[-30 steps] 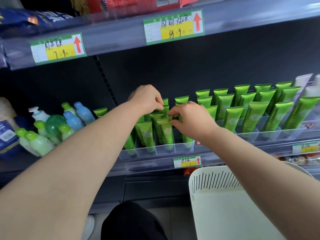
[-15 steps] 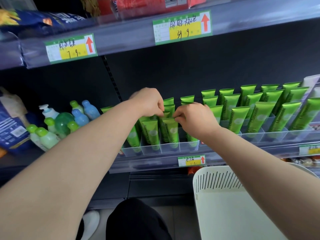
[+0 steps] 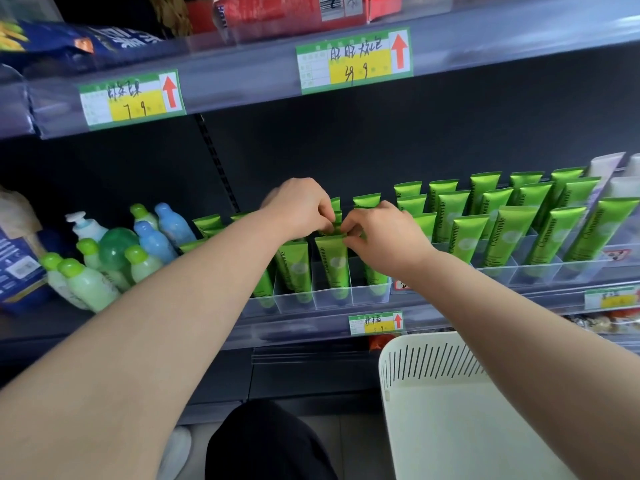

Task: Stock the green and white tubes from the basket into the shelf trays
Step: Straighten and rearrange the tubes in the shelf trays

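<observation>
Green tubes stand upright in rows inside clear shelf trays (image 3: 332, 301) on the middle shelf. My left hand (image 3: 298, 206) and my right hand (image 3: 382, 233) meet over the left tray. Both pinch the top edge of a green tube (image 3: 334, 261) that stands in a slot at the tray's front. More green tubes (image 3: 498, 230) fill the trays to the right, and white tubes (image 3: 604, 171) stand at the far right. The cream basket (image 3: 433, 368) sits low at the right; no tubes show in its visible part.
Green and blue bottles (image 3: 114, 254) crowd the shelf to the left of the trays. Price tags (image 3: 353, 60) hang on the shelf edge overhead. A blue package (image 3: 17, 268) lies at the far left. My dark-clothed knee (image 3: 263, 441) is below.
The view has shifted slightly. My hands have drawn closer together, and both now pinch the top of the same front tube.
</observation>
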Available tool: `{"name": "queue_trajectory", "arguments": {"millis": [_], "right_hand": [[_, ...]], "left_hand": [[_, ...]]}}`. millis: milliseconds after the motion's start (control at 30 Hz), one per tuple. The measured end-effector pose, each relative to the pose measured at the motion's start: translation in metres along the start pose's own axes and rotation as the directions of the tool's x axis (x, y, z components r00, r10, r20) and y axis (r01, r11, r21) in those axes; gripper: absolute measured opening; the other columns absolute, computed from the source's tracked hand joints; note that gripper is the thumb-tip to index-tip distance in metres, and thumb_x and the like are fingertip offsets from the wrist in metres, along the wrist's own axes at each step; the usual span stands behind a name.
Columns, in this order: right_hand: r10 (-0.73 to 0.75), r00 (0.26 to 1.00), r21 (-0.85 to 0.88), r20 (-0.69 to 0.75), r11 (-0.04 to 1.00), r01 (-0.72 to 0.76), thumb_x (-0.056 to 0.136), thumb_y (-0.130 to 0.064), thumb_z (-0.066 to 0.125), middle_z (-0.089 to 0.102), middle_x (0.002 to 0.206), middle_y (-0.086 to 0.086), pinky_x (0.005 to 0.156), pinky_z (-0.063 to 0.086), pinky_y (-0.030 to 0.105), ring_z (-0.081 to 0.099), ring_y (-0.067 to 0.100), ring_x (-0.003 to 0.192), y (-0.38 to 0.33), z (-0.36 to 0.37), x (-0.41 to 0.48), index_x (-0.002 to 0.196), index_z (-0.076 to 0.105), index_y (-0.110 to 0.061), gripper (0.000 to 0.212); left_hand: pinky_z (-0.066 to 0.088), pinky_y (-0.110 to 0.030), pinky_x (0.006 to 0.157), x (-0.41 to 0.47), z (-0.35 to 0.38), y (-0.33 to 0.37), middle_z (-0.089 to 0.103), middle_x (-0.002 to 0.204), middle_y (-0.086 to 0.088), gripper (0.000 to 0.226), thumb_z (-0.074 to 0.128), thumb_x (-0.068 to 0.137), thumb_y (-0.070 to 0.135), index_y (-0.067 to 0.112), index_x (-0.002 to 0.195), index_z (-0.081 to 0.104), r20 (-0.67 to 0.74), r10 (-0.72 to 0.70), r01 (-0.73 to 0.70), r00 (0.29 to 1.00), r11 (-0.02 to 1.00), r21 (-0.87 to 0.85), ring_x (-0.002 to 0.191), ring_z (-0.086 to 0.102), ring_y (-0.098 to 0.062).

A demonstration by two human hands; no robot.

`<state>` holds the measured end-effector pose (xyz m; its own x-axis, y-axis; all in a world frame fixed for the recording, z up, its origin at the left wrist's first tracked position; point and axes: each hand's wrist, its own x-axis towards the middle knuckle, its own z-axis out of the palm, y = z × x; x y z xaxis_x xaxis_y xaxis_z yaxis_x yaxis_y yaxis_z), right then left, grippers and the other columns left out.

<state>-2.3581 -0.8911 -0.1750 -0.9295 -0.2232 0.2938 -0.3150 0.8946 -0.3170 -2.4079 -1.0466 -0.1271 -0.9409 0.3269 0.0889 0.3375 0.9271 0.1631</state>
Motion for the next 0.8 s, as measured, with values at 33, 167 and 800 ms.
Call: {"name": "queue_trajectory", "arguments": {"millis": [33, 167, 800], "right_hand": [[-0.002, 1.000, 0.002, -0.005, 1.000, 0.002, 0.092, -0.032, 0.054, 0.070, 0.100, -0.008, 0.082, 0.039, 0.036, 0.046, 0.021, 0.108, 0.000, -0.001, 0.000, 0.114, 0.062, -0.029, 0.023], [-0.024, 0.999, 0.006, -0.027, 1.000, 0.024, 0.092, -0.032, 0.054, 0.070, 0.099, -0.008, 0.085, 0.041, 0.035, 0.047, 0.022, 0.109, -0.005, -0.002, 0.001, 0.111, 0.064, -0.028, 0.021], [-0.148, 0.988, -0.066, -0.037, 0.987, 0.145, 0.092, -0.032, 0.052, 0.068, 0.102, -0.009, 0.086, 0.038, 0.038, 0.045, 0.021, 0.111, -0.044, 0.007, 0.021, 0.102, 0.068, -0.029, 0.019]], "left_hand": [[0.047, -0.028, 0.075, 0.000, -0.001, -0.001, 0.061, 0.077, 0.023, 0.010, 0.079, 0.078, 0.034, 0.034, 0.087, 0.076, 0.000, 0.003, -0.003, 1.000, 1.000, -0.009, 0.088, 0.058, -0.009], [0.053, -0.033, 0.083, 0.001, -0.010, -0.011, 0.062, 0.075, 0.025, 0.010, 0.080, 0.076, 0.029, 0.033, 0.083, 0.075, -0.030, 0.001, -0.004, 1.000, 0.995, -0.105, 0.087, 0.062, -0.006], [0.050, -0.037, 0.091, 0.006, -0.008, -0.066, 0.067, 0.114, 0.007, 0.022, 0.065, 0.091, 0.018, 0.031, 0.107, 0.072, -0.084, -0.210, 0.217, 0.974, 0.973, 0.079, 0.110, 0.058, -0.020]]}}
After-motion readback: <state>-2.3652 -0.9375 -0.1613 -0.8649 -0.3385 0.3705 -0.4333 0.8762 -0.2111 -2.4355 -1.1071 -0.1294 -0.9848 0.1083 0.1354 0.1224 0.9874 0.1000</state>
